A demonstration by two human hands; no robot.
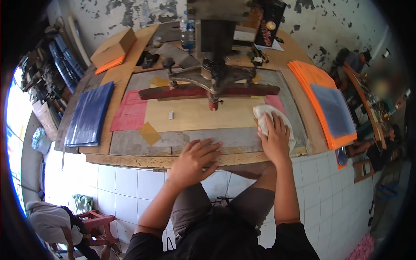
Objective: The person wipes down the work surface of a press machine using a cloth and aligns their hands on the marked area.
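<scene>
Right hand [274, 138], fingers extended, lies over white cloth [259, 112] at the pale panel [203, 117]'s right end, left hand [195, 161] loosely open, apparently empty; sideways cloth drag could snag the panel's edge.

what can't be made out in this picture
Head view, hidden: anything beneath the crumpled white cloth, covered by it and the right hand.
Head view, hidden: the palm of the left hand, turned downward.
Head view, cut off: the dark metal press, by the top edge.
Head view, too small: markings on the little white block.
</scene>
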